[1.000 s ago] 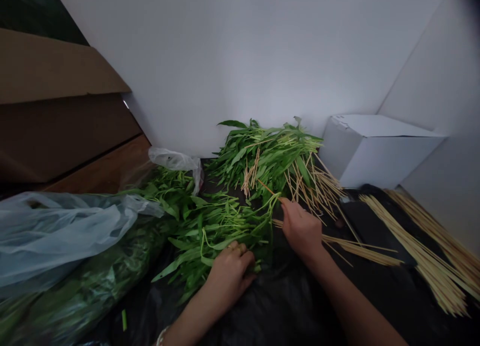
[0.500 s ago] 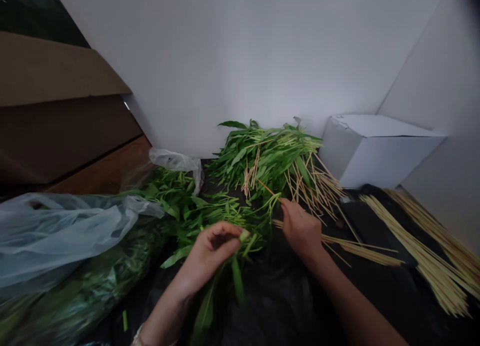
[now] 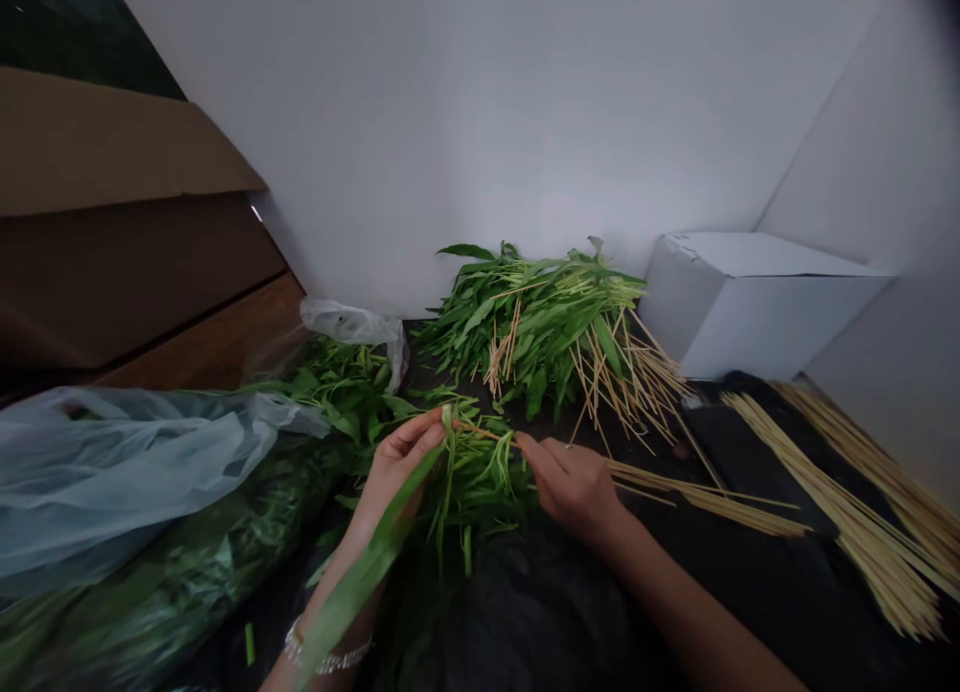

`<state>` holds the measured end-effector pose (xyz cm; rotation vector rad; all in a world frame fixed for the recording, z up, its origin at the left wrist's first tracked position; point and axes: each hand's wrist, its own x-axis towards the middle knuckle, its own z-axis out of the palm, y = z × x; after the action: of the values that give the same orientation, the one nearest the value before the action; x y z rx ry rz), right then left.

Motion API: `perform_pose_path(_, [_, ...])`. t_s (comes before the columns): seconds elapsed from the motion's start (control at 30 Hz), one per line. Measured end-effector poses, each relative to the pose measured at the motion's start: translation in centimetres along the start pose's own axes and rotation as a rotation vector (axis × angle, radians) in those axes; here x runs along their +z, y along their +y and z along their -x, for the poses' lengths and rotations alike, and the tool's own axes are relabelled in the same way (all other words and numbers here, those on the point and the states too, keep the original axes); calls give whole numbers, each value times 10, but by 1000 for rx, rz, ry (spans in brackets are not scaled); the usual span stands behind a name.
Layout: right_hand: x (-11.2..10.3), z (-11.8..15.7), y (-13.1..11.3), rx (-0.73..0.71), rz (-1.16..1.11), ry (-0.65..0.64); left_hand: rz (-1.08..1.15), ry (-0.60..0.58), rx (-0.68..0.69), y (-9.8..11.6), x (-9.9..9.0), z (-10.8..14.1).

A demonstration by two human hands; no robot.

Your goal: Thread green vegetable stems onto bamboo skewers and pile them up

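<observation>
Between my hands runs a thin wooden skewer (image 3: 480,430), nearly level. My right hand (image 3: 581,487) is closed round its right part, beside green stems (image 3: 501,457) that hang from it. My left hand (image 3: 401,462) pinches a leafy green stem (image 3: 448,437) at the skewer's left end; a long leaf (image 3: 360,572) trails from it down over my left wrist. Whether the stem is pierced by the skewer is hidden by my fingers. Below and behind the hands lie loose green stems and leaves (image 3: 442,492) on a black surface.
At the back is a heap of greens on skewers (image 3: 532,322). Bare skewers (image 3: 705,497) and larger skewer bundles (image 3: 840,512) lie right, near a white box (image 3: 780,312). Left are a plastic bag (image 3: 135,482) over bagged greens (image 3: 202,562) and a cardboard box (image 3: 112,152).
My left hand has risen with its stem to the skewer's tip. My right hand has moved left and slightly down, turning the skewer closer to level.
</observation>
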<state>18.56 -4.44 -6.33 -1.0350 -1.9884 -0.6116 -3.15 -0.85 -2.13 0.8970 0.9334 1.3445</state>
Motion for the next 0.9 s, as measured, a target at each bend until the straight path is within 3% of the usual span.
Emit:
perform_pose_path(0.33, [0,0,-1,-18,19,-8,-192,14,82,-5,-12,-5])
perform_pose_path(0.57, [-2,-1,-3,-15,20,-26,-273,89,110,4,-3,-1])
perform_pose_path(0.77, [1,3,-4,-11,-4,-28,-397,31,159,7,-1,-1])
perform_pose_path(0.9, [5,5,-5,-1,-10,-50,-353,26,126,5,1,0])
